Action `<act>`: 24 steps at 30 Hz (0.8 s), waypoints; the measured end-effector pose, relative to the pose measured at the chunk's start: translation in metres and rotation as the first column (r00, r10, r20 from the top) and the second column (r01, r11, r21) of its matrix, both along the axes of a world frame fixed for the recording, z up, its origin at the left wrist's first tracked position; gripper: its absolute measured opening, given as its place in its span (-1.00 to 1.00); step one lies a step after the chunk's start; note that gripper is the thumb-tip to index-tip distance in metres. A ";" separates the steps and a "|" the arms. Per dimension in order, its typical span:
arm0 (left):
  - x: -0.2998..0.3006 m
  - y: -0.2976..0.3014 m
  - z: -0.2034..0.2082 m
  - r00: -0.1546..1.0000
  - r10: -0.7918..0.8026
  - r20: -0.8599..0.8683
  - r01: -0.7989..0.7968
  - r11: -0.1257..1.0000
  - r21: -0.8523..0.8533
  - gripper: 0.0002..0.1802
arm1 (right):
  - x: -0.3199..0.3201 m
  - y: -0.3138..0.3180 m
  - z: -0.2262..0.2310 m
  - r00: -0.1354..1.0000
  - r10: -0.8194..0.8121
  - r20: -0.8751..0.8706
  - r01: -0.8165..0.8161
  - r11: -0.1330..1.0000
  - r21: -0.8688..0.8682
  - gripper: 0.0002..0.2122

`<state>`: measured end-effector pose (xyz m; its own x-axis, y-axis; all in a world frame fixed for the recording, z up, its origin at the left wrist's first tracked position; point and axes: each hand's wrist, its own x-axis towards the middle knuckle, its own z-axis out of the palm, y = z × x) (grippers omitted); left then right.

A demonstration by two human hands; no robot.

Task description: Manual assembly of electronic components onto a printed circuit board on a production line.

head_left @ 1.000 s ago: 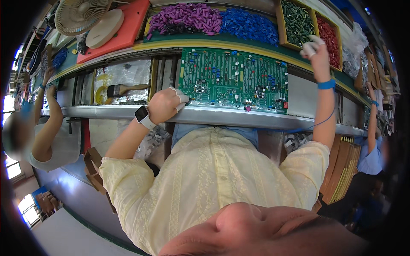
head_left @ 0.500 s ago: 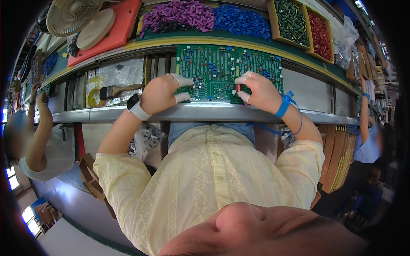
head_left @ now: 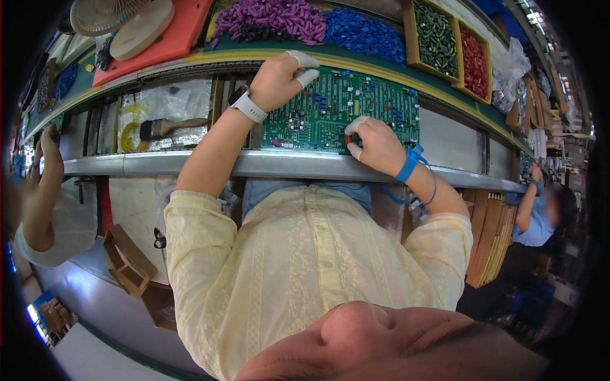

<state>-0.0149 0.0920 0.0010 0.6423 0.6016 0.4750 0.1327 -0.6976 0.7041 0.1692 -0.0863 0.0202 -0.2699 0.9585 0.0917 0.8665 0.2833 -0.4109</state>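
Note:
A green circuit board (head_left: 321, 134) lies in front of me, populated with small blue, white, black and red parts. My left hand (head_left: 279, 81), with white finger cots, is over the board's far left corner; thumb and forefinger are apart with nothing visible between them. Close to the board's near left edge sits a purple capacitor-like part (head_left: 275, 143). My right hand (head_left: 379, 145) is low over the board's right half. Its cotted thumb and forefinger close around a small red cylindrical component (head_left: 348, 138); whatever else the palm holds is hidden.
Beyond the rail are piles of purple components (head_left: 270, 22) and blue components (head_left: 365, 35), with boxes of green components (head_left: 435, 38) and red components (head_left: 474, 60) farther right. A brush (head_left: 171, 128) lies left of the board. A blue wrist strap (head_left: 412, 162) trails a cord. Co-workers are at both sides.
My left hand has moved up and away from the board's near left area to its far edge. A purple part now shows there. My right hand has shifted slightly left and nearer.

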 end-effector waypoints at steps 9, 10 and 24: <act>-0.006 0.000 -0.010 0.997 0.030 -0.066 -0.031 0.999 -0.013 -0.80 | -0.002 -0.001 0.000 1.000 0.011 0.019 -0.012 0.999 0.050 -0.80; -0.004 0.000 -0.011 0.999 0.037 -0.032 -0.036 0.999 0.019 -0.80 | -0.001 -0.001 0.001 0.999 0.034 0.033 -0.036 0.998 0.044 -0.77; -0.006 0.006 -0.010 0.994 0.075 -0.081 -0.080 0.995 -0.053 -0.78 | 0.220 0.081 0.050 0.744 -0.657 0.122 0.641 0.753 0.148 -0.72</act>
